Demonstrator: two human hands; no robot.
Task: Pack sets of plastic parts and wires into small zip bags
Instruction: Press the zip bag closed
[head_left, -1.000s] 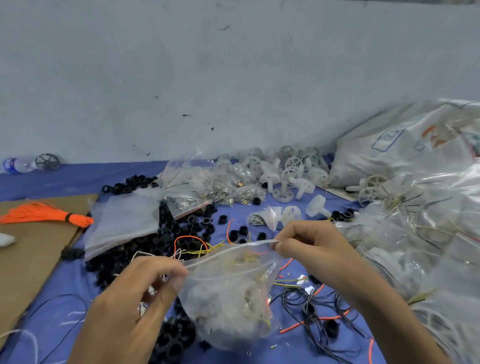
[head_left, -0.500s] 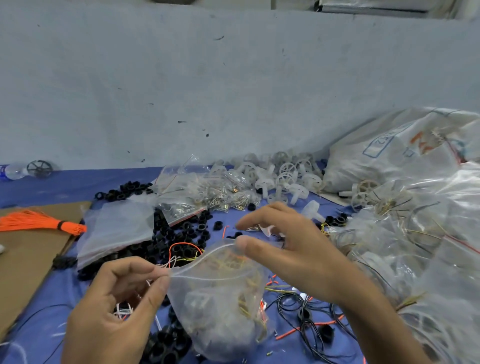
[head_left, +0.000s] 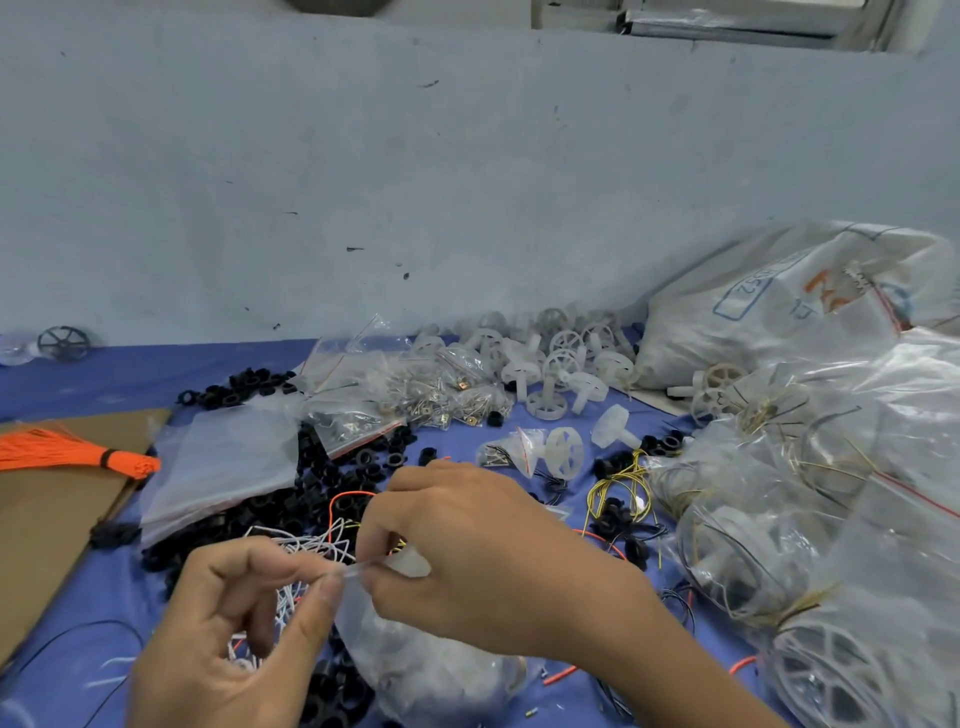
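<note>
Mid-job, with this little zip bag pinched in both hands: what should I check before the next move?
1. Left hand pinches the zip bag at its top edge: ok.
2. Right hand pinches the same edge beside it: ok.
3. Bag bulges below the edge, contents low: ok.
4. Strip sealed along its length: cannot tell, fingers cover it.
5. Loose white wires behind the mouth kept out of the strip: cannot tell.
6. Pile of filled bags on the right for the drop: ok.
</note>
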